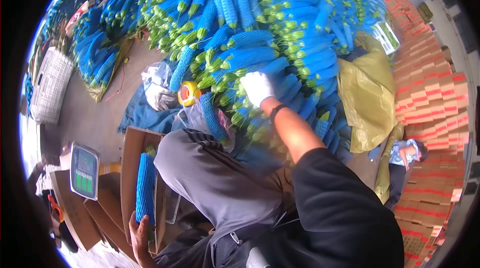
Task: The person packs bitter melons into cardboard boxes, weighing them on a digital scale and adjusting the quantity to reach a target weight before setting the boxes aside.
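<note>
My left hand, bare, is closed round the lower end of a long vegetable in a blue foam net sleeve. This vegetable stands nearly upright at an open cardboard box, with green showing at its top. My right hand, in a white glove, reaches out over a large pile of the same blue-sleeved vegetables. Green tips stick out of their sleeves. The gloved fingers are blurred against the pile, so their grip does not show.
A digital scale display stands left of the box. Yellow tape and a plastic bag lie before the pile. A white crate is far left. Yellow sacking, stacked cartons and another person are on the right.
</note>
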Demonstrator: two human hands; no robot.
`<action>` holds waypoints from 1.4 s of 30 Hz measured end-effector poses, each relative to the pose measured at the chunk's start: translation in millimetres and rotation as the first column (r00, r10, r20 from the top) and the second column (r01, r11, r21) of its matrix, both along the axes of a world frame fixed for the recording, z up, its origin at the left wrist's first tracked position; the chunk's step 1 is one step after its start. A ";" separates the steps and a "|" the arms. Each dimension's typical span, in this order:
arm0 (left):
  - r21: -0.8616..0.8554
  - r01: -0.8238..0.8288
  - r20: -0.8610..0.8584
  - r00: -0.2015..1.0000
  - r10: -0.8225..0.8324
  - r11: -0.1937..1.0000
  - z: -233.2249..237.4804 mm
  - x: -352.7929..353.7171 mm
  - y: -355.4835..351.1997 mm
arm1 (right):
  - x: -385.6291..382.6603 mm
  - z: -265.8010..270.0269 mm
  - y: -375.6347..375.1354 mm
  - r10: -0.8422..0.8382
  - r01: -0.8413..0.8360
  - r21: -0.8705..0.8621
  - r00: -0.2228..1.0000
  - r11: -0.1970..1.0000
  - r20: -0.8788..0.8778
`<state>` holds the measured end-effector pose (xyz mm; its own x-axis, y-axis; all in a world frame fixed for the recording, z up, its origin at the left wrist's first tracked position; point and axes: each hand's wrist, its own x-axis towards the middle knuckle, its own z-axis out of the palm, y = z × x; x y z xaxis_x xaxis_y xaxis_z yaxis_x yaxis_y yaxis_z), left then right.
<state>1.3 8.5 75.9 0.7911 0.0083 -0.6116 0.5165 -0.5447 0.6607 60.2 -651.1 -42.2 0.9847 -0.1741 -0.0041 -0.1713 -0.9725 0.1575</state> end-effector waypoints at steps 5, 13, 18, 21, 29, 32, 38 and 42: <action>0.007 0.153 0.049 0.987 -0.153 0.988 21.9 1.6 12.5 | -31.3 16.5 -40.1 0.058 -0.056 -0.119 0.998 0.991 0.010; -0.124 -0.015 0.158 0.987 0.035 0.992 72.5 -9.0 38.8 | -17.3 135.3 -54.4 -0.206 0.130 0.276 0.941 0.952 0.268; -0.274 -0.361 0.367 0.818 0.444 0.892 105.6 3.9 -22.0 | 22.1 274.8 50.3 0.093 -0.323 0.557 0.912 0.765 0.401; -0.530 -0.187 0.476 0.742 0.472 0.827 115.6 22.1 -33.1 | 21.2 340.5 161.1 0.372 -0.683 0.429 0.702 0.590 0.607; -0.644 -0.285 0.499 0.547 0.672 0.710 114.4 21.0 2.4 | 32.1 254.1 430.6 0.843 -0.855 0.473 0.404 0.211 0.354; -0.635 -0.330 0.516 0.492 0.701 0.699 110.7 14.4 18.3 | 37.6 175.6 496.5 0.937 -0.855 0.384 0.310 0.349 -0.162; -0.584 -0.411 0.479 0.523 0.705 0.700 116.2 -4.9 30.5 | 40.3 69.5 512.6 0.855 -0.713 0.487 0.331 0.504 -0.400; -0.575 -0.379 0.483 0.558 0.675 0.725 112.1 -12.7 31.6 | 47.5 97.3 495.6 0.934 -0.631 0.693 0.299 0.349 -0.197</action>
<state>-11.4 40.1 188.0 0.8896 0.4559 -0.0267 0.0072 0.0445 0.9990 107.6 -155.5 55.1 0.4015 0.8590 -0.3177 0.6755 -0.5120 -0.5307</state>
